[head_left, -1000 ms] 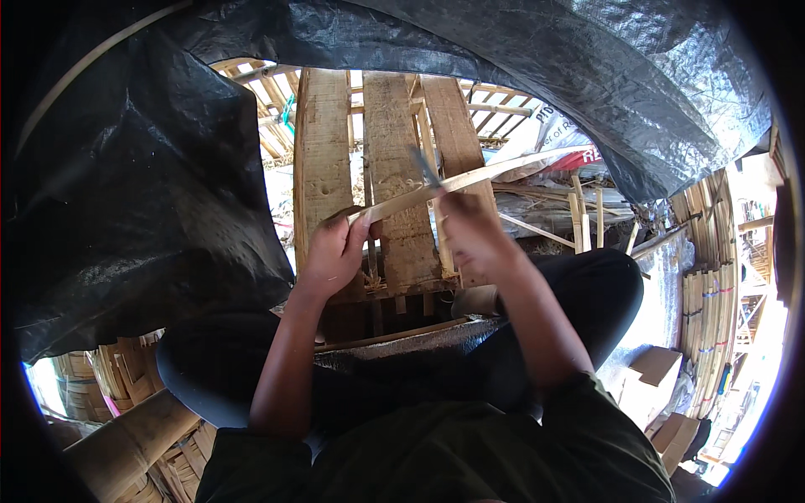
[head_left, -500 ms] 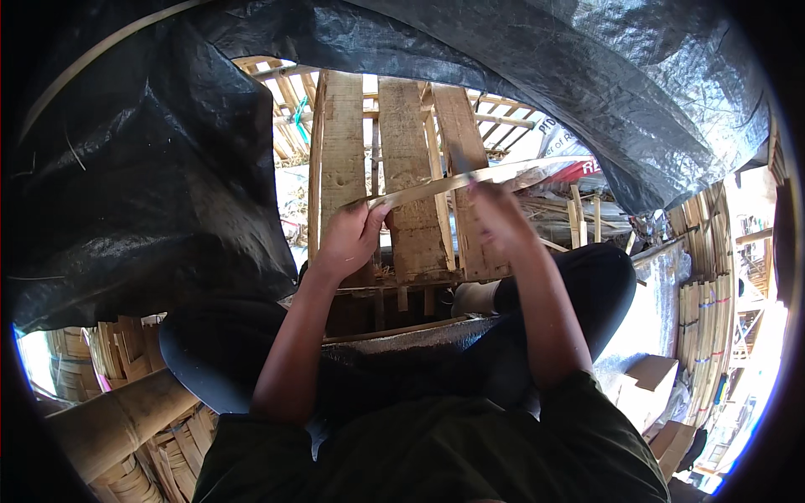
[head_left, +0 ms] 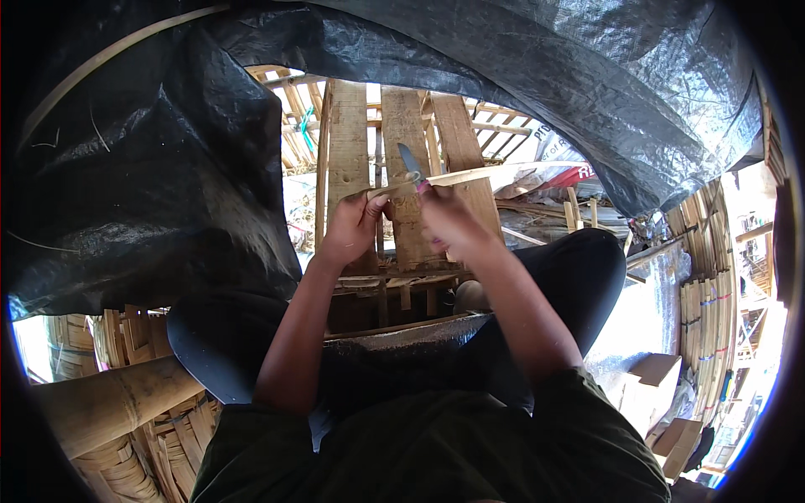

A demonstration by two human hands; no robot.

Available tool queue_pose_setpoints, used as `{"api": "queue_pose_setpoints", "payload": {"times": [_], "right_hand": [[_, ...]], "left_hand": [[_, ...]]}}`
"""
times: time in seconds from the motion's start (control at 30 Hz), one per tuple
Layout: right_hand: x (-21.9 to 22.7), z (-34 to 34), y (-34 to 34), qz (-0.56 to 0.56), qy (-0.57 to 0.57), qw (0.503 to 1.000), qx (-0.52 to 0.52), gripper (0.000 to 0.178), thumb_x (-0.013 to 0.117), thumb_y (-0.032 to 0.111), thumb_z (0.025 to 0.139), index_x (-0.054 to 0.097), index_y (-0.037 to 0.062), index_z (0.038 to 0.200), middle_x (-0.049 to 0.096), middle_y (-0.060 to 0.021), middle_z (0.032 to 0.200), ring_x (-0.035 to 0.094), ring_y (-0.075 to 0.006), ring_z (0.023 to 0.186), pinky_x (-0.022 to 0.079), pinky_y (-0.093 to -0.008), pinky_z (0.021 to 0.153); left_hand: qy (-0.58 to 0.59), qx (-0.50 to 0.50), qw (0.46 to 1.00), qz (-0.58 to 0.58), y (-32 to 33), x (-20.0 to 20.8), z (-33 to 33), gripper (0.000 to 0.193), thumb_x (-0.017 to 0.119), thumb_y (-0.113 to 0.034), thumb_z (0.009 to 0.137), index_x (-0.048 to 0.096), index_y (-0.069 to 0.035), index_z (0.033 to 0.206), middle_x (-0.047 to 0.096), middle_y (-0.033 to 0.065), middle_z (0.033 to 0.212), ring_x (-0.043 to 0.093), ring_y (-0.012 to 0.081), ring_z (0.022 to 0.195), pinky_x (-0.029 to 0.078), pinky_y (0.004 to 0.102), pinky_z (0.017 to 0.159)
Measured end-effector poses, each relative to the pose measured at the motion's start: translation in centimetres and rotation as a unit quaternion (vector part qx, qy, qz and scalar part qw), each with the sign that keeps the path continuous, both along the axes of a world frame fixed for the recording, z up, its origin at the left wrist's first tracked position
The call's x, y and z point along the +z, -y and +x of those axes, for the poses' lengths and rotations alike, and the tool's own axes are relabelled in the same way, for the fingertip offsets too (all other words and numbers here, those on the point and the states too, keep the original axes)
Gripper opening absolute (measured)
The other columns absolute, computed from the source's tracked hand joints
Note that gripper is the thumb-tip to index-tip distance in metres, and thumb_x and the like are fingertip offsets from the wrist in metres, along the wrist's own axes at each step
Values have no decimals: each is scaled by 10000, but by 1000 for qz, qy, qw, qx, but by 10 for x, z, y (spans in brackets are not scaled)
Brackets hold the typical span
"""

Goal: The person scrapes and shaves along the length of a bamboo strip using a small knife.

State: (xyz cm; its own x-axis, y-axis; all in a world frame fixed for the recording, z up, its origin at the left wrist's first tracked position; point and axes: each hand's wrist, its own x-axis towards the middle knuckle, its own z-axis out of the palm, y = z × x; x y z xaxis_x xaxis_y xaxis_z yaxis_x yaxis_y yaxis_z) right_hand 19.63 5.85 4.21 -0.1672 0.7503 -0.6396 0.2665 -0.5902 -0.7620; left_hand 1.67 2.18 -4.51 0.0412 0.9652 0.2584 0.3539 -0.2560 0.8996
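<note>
My left hand (head_left: 352, 227) is closed around the near end of a pale bamboo strip (head_left: 474, 174), thumb on top. The strip stretches away to the right, over wooden planks. In my right hand (head_left: 449, 220) is a knife (head_left: 410, 161), gripped by its pinkish handle, the blade pointing up and to the left. The blade lies against the strip a short way right of my left hand, where a small pale curl shows at its base. My right fingers are partly blurred.
Upright wooden planks (head_left: 404, 126) stand beyond my hands. A black plastic sheet (head_left: 151, 184) hangs at left and overhead. A thick bamboo pole (head_left: 117, 402) lies at lower left. Bundled bamboo strips (head_left: 703, 335) and a cardboard box (head_left: 654, 373) are at right.
My right hand with the knife has moved left along the bamboo strip, toward my left hand. The left hand keeps its hold and has barely shifted.
</note>
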Motion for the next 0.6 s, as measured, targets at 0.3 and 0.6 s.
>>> {"api": "queue_pose_setpoints", "payload": {"times": [0.3,0.6], "right_hand": [[-1,-19,23,84,35,996,-16,325,338,376,1076,482,86,1050,321,40,616,290,-105,427,251,-291,395],[-6,-22,32,94,6,995,-18,273,397,346,1072,507,101,1024,339,67,631,305,-56,442,238,-262,380]], "left_hand": [[35,-13,999,-23,4,6,1,467,467,-371,1068,660,-24,822,611,136,669,606,250,646,488,374,648],[-17,-29,997,-71,4,13,-1,527,414,-411,1084,643,-2,844,654,71,737,590,157,716,484,328,711]]}}
